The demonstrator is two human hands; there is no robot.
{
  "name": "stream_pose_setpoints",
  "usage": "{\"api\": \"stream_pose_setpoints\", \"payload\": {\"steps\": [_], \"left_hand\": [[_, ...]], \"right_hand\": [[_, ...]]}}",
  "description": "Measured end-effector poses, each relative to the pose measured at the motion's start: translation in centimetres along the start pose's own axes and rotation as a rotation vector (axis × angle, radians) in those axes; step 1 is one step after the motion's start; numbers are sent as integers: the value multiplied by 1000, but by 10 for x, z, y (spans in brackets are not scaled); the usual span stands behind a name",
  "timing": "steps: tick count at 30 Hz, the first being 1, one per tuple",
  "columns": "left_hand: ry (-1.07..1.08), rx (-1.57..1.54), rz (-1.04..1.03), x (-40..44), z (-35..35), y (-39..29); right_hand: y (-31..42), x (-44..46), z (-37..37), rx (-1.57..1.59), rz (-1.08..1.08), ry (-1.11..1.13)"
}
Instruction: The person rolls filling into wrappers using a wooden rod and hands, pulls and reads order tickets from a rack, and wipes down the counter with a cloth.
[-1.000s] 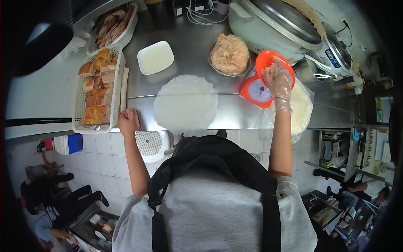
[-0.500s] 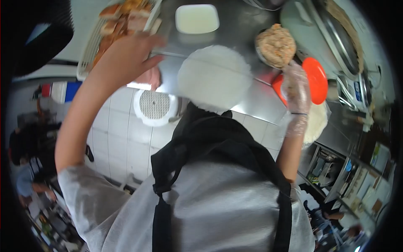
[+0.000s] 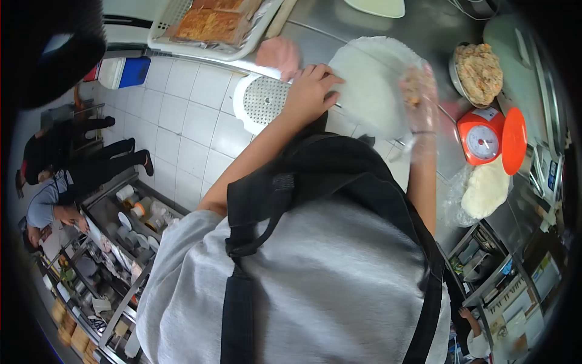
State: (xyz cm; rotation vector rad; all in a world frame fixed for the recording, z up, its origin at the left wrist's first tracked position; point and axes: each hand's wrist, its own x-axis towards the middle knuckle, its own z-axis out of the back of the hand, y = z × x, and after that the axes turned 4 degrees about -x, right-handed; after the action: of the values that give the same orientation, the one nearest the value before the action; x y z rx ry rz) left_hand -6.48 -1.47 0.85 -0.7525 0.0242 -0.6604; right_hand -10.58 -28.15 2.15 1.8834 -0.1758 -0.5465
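A thin, round white wrapper sheet [image 3: 370, 85] lies at the counter's front edge. My bare left hand [image 3: 312, 94] is at its left rim with the fingers stretched out; whether the fingertips touch it is hard to tell. Over the right part of the sheet is my right hand [image 3: 422, 103], in a clear plastic glove and blurred by motion. It holds an orange-flecked lump of filling [image 3: 411, 91]. To the right stands a metal bowl [image 3: 453, 76] heaped with filling of the same look [image 3: 479, 73].
A red kitchen scale [image 3: 481, 138] with a round red piece [image 3: 514, 141] stands right, beside pale dough in plastic [image 3: 485, 191]. At left are a basket of baked goods [image 3: 159, 37], a soft pink thing [image 3: 279, 56] and a white perforated stool [image 3: 265, 100]. A white tub [image 3: 377, 6] sits behind.
My right hand has moved left from beside the bowl and scale to above the wrapper. My left hand has come from near the basket to the wrapper's left rim. The view has shifted.
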Motion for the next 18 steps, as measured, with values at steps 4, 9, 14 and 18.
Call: {"api": "stream_pose_setpoints", "payload": {"steps": [4,9,14,18], "left_hand": [[-54,-12,-40,-1,-9,2],[-41,-50,-4,-2,-12,0],[-45,38,-8,1,-13,-5],[-87,131,-15,14,-19,3]], "right_hand": [[10,-26,59,672,52,6],[16,-64,97,813,145,103],[13,-77,89,1135,-55,209],[40,-64,49,827,-34,-14]]}}
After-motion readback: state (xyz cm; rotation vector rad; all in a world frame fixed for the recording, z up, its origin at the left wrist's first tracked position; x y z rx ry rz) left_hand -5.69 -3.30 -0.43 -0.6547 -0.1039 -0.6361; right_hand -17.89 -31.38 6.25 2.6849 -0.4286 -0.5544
